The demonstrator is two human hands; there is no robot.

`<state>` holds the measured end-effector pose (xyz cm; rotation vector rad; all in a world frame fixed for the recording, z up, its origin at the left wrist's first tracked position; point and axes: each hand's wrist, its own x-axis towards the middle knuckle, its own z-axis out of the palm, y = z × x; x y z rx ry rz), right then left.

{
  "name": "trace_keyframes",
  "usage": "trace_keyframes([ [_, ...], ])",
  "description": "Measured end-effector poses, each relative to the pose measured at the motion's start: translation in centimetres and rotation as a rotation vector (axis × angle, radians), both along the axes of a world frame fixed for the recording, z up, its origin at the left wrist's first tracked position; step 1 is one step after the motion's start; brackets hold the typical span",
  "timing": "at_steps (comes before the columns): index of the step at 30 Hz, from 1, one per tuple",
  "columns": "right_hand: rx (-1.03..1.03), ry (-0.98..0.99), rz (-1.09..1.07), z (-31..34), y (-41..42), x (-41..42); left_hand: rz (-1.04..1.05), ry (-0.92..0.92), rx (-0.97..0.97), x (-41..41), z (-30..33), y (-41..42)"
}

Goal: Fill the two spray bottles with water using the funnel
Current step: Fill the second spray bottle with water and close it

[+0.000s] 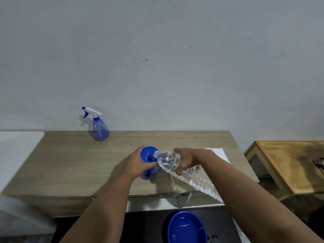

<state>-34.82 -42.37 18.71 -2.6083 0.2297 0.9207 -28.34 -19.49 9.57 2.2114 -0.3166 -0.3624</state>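
Observation:
A blue funnel (147,153) sits in the neck of an uncapped blue spray bottle (149,173) at the middle of the wooden table (70,163). My left hand (135,163) is wrapped around the funnel and the bottle's neck. My right hand (186,159) grips a large clear ribbed water bottle (192,176), tilted so its open mouth rests over the funnel's rim. A second blue spray bottle (100,128) with its white and blue trigger head on stands upright at the table's far left edge, by the wall.
A blue basin (186,227) holding some water sits on the dark floor below the table's front edge. A white sheet (220,153) lies on the table behind my right arm. A lower wooden table (289,163) stands to the right, a white surface (17,148) to the left.

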Motion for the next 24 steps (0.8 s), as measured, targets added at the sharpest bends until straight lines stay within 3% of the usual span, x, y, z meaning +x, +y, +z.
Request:
trace_keyframes([
  [24,0.079,-0.039,-0.016,-1.3,-1.0,1.1,-0.013,-0.012,-0.014,-0.2,0.7,0.1],
])
